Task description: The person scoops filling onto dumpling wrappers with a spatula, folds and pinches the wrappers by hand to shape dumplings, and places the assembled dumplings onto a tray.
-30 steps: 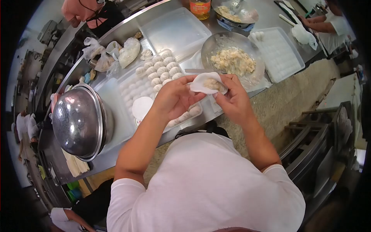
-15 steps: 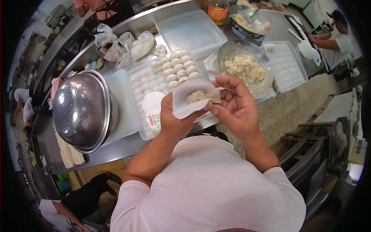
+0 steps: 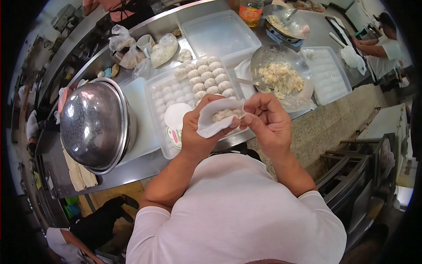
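Observation:
My left hand [image 3: 196, 132] cradles a round white dumpling wrapper [image 3: 206, 119] with pale, lumpy filling [image 3: 226, 115] along its middle. At the wrapper's right end, my right hand [image 3: 271, 125] pinches the edge between thumb and fingers. Behind my hands, finished pleated dumplings [image 3: 208, 79] sit in rows in a clear plastic tray [image 3: 151, 81]. A stack of round wrappers [image 3: 176, 114] lies at this tray's near side, by my left hand. Beyond my right hand, a metal bowl [image 3: 260, 53] holds more filling [image 3: 281, 80], and a flat metal utensil [image 3: 247, 82] juts out over its left rim.
A large domed metal lid [image 3: 92, 125] covers a pot at left. An empty-looking plastic tray [image 3: 220, 33], an oil bottle [image 3: 251, 12] and a second bowl [image 3: 300, 28] stand behind. Another dumpling tray [image 3: 327, 72] is at right. Co-workers [image 3: 387, 48] are around the counter.
My right fingers have closed onto the wrapper's right end and drawn it together. The wrapper now folds up more around the filling.

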